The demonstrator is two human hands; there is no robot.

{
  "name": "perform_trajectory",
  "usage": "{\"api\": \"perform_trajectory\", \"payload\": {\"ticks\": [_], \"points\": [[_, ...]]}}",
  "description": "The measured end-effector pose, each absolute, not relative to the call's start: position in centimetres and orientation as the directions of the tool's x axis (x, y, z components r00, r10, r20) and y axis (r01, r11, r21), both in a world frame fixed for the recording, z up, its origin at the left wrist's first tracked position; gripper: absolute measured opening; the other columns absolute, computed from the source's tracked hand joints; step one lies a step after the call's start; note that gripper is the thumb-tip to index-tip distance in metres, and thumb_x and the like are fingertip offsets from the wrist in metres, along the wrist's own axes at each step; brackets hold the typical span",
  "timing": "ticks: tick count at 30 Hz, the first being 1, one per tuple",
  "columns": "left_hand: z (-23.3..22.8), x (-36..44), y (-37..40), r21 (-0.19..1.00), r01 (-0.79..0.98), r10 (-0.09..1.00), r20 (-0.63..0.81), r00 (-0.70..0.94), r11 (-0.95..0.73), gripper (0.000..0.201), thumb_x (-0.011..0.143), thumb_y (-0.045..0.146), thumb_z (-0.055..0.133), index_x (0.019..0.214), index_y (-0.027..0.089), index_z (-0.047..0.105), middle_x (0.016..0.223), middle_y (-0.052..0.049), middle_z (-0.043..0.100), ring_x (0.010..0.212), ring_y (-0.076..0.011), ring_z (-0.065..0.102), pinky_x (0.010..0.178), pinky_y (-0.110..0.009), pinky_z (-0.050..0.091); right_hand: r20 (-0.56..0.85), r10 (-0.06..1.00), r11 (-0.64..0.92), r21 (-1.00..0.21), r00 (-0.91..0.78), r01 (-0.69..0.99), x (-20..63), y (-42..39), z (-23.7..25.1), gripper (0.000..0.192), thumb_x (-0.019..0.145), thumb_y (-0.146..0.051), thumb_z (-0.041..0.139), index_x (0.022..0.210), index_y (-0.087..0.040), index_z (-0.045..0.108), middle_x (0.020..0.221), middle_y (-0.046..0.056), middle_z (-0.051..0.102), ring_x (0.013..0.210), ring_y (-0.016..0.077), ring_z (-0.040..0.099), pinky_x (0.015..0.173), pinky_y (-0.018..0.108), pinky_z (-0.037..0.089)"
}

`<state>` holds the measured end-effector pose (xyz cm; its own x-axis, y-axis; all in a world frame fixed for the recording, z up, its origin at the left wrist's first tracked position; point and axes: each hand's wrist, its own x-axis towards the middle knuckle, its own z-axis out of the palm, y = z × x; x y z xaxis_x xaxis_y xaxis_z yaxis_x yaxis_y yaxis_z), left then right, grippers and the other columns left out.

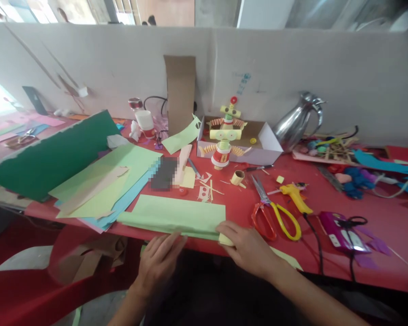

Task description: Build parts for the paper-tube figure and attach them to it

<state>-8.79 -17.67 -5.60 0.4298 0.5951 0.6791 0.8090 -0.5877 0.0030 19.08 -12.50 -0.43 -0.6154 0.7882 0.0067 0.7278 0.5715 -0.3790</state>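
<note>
As both hands sit on the near edge of the red worktop (326, 199), I read the work as mid-way: the light green paper sheet (177, 216) already shows a doubled or rolled band along its near long edge, and most of the sheet lies flat and unworked behind it. My judgement only: the fold or roll is started, not finished. Left hand (159, 262) lies flat, fingers (172, 242) stretched out and nearly together, tips touching the near edge of the sheet; it presses, grips nothing that I can see. Right hand (248, 246) is palm down at the sheet's near right corner, fingers curled over that corner; I can't tell whether it pinches the paper or just holds it down. A pale strip runs out from under the right wrist along the worktop edge; can't tell if it's the same sheet. The sheet's long axis runs left-right, parallel to the worktop's front edge, left end a touch further from me; short axis points away toward the paper robot figure (225, 133) by the cardboard box (265, 145). Scissors (272, 213) and the yellow glue gun (295, 197) lie just right of the sheet, apart from both hands. The stack of coloured paper (102, 185) lies to the left, touching nothing in hand.
</note>
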Motion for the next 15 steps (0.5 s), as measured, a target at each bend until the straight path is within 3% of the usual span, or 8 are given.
{"api": "perform_trajectory", "payload": {"ticks": [6,11,15], "points": [[-4.7,-7.5,-17.6,0.027,0.785,0.545,0.735,0.404,-0.619,0.04,0.08,-0.002,0.061,0.115,0.015,0.067,0.105,-0.01,0.074,0.09,-0.021,0.064,0.079,-0.035,0.049,0.01,0.833,0.511,-0.402,-0.554,0.76,18.9,-12.1,-0.9,0.037,0.096,-0.03,0.052,0.132,-0.023,0.054,0.128,0.007,0.066,0.105,0.0274,0.068,0.086,0.038,0.055],[-3.9,-6.7,-17.4,0.047,0.821,0.607,0.698,0.38,-0.568,0.032,0.082,0.001,0.062,0.109,0.017,0.069,0.1,-0.007,0.075,0.088,-0.0209,0.065,0.079,-0.036,0.048,0.004,0.88,0.425,-0.458,-0.476,0.781,18.4,-11.5,-1.2,0.043,0.092,-0.025,0.056,0.135,-0.022,0.053,0.13,0.01,0.065,0.113,0.0285,0.065,0.092,0.039,0.052],[-4.3,-6.4,-17.6,0.068,0.808,0.623,0.677,0.393,-0.585,0.035,0.082,0.001,0.062,0.112,0.017,0.067,0.102,-0.006,0.075,0.089,-0.02,0.064,0.08,-0.035,0.047,-0.029,0.907,0.345,-0.521,-0.42,0.78,18.1,-11.0,-1.0,0.044,0.091,-0.025,0.054,0.135,-0.023,0.052,0.122,0.01,0.069,0.105,0.029,0.068,0.086,0.038,0.052]]}}
